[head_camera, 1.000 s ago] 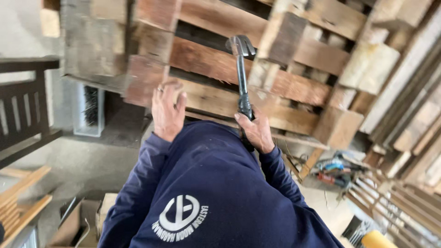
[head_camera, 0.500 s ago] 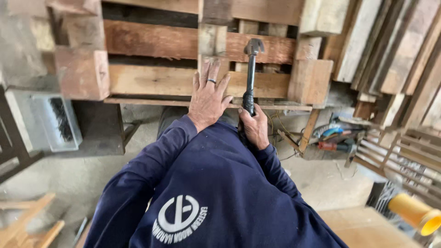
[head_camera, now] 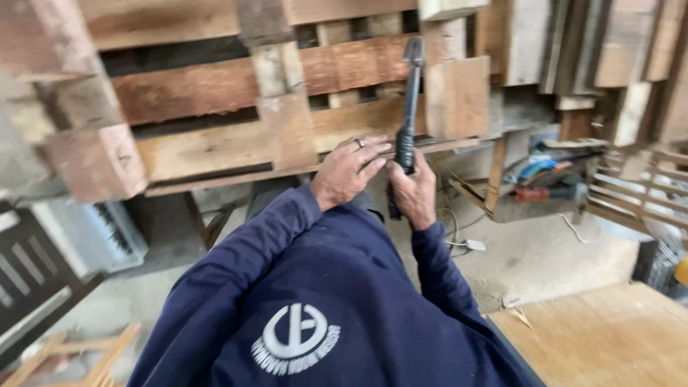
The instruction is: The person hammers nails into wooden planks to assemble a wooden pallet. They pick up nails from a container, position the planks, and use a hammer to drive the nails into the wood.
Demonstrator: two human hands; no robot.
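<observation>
A dark hammer (head_camera: 409, 93) stands upright in front of a worn wooden pallet (head_camera: 215, 143), its head up near the pallet's upper boards. My right hand (head_camera: 414, 190) is closed around the hammer's black handle. My left hand (head_camera: 348, 170), with a ring on one finger, lies right beside it, fingertips touching the handle and the right hand. Both arms are in dark blue sleeves.
Stacked timber and planks (head_camera: 609, 50) fill the back right. Power tools (head_camera: 548, 175) lie on the floor beyond a slatted wooden frame (head_camera: 638, 190). A plywood sheet (head_camera: 602, 337) is at the lower right; a dark slatted piece (head_camera: 32, 279) at the left.
My left hand came off the pallet board and moved down to the hammer handle beside my right hand. The view has shifted, so the pallet sits further left.
</observation>
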